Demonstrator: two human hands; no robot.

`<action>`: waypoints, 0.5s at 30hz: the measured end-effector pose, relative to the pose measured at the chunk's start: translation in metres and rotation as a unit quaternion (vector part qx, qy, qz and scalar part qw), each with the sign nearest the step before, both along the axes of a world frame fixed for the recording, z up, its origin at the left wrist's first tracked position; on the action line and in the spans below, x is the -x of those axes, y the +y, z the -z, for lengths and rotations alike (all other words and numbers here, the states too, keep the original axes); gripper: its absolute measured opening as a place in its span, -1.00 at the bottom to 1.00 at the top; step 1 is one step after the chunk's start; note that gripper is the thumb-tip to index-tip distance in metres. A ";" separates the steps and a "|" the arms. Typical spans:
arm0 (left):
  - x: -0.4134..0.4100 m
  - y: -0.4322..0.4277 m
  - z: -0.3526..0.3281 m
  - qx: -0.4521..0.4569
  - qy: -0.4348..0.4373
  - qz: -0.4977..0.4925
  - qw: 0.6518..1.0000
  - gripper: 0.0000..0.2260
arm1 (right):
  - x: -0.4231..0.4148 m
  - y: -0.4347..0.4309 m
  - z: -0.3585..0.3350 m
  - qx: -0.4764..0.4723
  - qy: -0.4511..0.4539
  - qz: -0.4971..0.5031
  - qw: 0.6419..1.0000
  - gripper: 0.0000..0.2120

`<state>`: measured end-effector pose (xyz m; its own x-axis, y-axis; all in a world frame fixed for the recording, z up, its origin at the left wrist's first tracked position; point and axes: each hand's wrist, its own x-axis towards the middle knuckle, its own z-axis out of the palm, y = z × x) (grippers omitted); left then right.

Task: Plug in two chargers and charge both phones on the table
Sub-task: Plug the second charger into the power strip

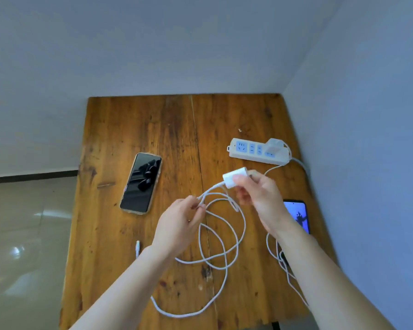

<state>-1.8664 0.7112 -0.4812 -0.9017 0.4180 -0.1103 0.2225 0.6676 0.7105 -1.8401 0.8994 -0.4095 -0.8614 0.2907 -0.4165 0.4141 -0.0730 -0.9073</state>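
Observation:
My right hand [260, 194] holds a white charger block [234, 177] above the table, a little in front of the white power strip [248, 151]. My left hand [181, 222] pinches that charger's white cable [224, 256], which loops loosely over the wood; its free plug end [137, 247] lies near my left forearm. Another white charger [275, 145] sits plugged into the strip's right end, and its cable [275, 253] runs down past my right arm. A dark-screened phone [141, 183] lies at the left. A second phone [297, 215] with a lit screen lies at the right, partly behind my right wrist.
The wooden table [129, 120] stands in a corner, with a wall behind and another close on the right. The tiled floor [22, 234] lies beyond the table's left edge. The strip has several free sockets at its left part.

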 end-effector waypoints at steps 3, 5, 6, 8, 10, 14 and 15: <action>0.012 0.049 -0.001 0.033 -0.012 0.034 0.999 -0.78 | 0.028 0.038 0.010 0.156 0.028 0.133 0.978 -0.77; 0.023 0.077 -0.001 0.057 -0.029 0.051 0.997 -0.77 | 0.051 0.063 0.015 0.274 0.035 0.202 0.940 -0.75; 0.029 0.088 -0.001 0.061 -0.034 0.053 0.996 -0.79 | 0.063 0.077 0.017 0.297 0.031 0.226 0.927 -0.75; 0.042 0.107 0.001 0.051 -0.040 0.038 0.997 -0.88 | 0.085 0.102 0.020 0.229 -0.022 0.209 0.950 -0.72; 0.055 0.122 0.004 0.049 -0.034 0.003 0.998 -0.90 | 0.105 0.122 0.026 0.035 -0.104 0.090 0.990 -0.66; 0.076 0.145 0.015 0.101 0.038 0.054 0.993 -0.76 | 0.137 0.141 0.036 -0.293 -0.201 -0.142 0.924 -0.52; 0.079 0.150 0.018 0.124 0.057 0.085 0.987 -0.73 | 0.144 0.142 0.038 -0.324 -0.201 -0.173 0.908 -0.49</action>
<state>-1.9458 0.8609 -0.4991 -0.8336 0.5369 -0.1298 0.4154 0.7642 0.4934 -1.9837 1.0410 -0.4474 -0.7636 0.3282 -0.5560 0.6184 0.6197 -0.4833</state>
